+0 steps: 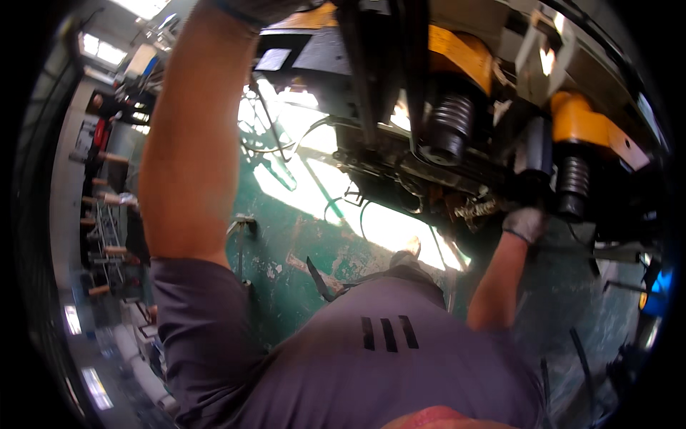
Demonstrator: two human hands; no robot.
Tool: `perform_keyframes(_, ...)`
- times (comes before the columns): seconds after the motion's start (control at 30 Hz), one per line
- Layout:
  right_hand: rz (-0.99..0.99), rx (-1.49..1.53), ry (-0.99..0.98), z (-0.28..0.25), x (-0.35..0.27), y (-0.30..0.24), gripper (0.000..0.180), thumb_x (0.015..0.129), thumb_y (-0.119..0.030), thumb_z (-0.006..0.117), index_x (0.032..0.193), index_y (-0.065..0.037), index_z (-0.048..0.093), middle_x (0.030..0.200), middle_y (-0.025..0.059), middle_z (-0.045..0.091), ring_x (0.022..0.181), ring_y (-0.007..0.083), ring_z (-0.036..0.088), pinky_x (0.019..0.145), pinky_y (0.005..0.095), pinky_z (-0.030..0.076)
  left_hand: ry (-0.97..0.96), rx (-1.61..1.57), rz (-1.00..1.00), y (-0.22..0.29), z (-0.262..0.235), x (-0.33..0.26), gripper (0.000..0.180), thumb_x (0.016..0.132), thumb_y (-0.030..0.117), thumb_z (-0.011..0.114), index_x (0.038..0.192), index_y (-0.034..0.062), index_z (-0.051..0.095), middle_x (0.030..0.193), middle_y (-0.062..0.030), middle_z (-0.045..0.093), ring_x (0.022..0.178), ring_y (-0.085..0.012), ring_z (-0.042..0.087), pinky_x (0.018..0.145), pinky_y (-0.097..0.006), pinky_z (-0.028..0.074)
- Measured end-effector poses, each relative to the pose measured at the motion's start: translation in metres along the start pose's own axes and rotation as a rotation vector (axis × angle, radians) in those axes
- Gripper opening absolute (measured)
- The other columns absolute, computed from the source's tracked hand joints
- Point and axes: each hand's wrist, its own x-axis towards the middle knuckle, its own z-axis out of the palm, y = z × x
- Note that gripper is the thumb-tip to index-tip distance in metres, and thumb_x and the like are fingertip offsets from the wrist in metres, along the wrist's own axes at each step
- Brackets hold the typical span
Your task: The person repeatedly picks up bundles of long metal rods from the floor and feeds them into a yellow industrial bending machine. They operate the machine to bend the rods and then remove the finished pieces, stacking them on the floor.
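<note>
My left arm is raised along the left side, and my left hand, in a grey glove, is cut off by the top edge. It is nearest the top of a large machine with yellow-orange and black parts; its fingers do not show. Lower down at the right, my right hand wears a pale glove with a dark cuff. It reaches up against the machine's dark underside, below a grey cylinder. The fingers are lost in shadow, so what they touch is hidden. Beside it hangs a ribbed black cylinder under a yellow arm.
Another ribbed black cylinder hangs under a second yellow arm. Loose cables droop from the machine over the green floor, where bright sunlight falls. Racks with wooden-looking ends stand far left. A blue object sits at the right edge.
</note>
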Motion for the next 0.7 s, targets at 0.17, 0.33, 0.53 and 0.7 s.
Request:
perform_keyframes(0.17, -0.223, -0.177, -0.176, -0.042, -0.097, -0.046, 0.036, 0.088, -0.022, 0.075, 0.118, -0.003, 0.072, 0.112, 0.0182, 0.073, 0.099, 0.029, 0.072, 0.092, 0.0377, 0.058, 0.081, -0.1, 0.0, 0.009, -0.064, -0.071, 0.021, 0.098, 0.014, 0.066, 0.115, 0.0024, 0.067, 0.098, -0.0109, 0.072, 0.092, -0.0194, 0.071, 0.084, -0.035, 0.059)
perform_keyframes(0.33, -0.302, -0.075, -0.456, -0.018, -0.16, -0.055, 0.02, 0.099, -0.012, 0.065, 0.104, 0.007, 0.071, 0.108, 0.016, 0.07, 0.104, 0.028, 0.067, 0.096, 0.0394, 0.055, 0.284, -0.177, -0.131, 0.044, -0.125, -0.203, 0.016, 0.098, 0.015, 0.068, 0.108, 0.0041, 0.071, 0.095, -0.0092, 0.073, 0.089, -0.0175, 0.072, 0.08, -0.033, 0.06)
perform_keyframes(0.53, -0.948, -0.539, -0.948, 0.048, -0.242, -0.05, 0.042, 0.109, -0.021, 0.05, 0.143, 0.003, 0.056, 0.133, 0.0192, 0.066, 0.113, 0.0263, 0.068, 0.099, 0.0376, 0.055, 0.831, -0.161, -0.269, 0.114, -0.158, -0.397, 0.012, 0.097, 0.002, 0.069, 0.108, -0.002, 0.067, 0.088, -0.0124, 0.074, 0.082, -0.0219, 0.075, 0.075, -0.035, 0.062)
perform_keyframes(0.7, 0.051, 0.024, -1.244, 0.14, -0.322, -0.016, 0.028, 0.105, -0.02, 0.062, 0.117, 0.005, 0.07, 0.105, 0.0112, 0.072, 0.093, 0.0213, 0.07, 0.084, 0.0347, 0.059, 1.226, 0.051, -0.366, 0.22, -0.138, -0.506, 0.011, 0.097, -0.004, 0.064, 0.107, -0.0018, 0.064, 0.088, -0.0126, 0.073, 0.088, -0.0224, 0.073, 0.087, -0.037, 0.06)
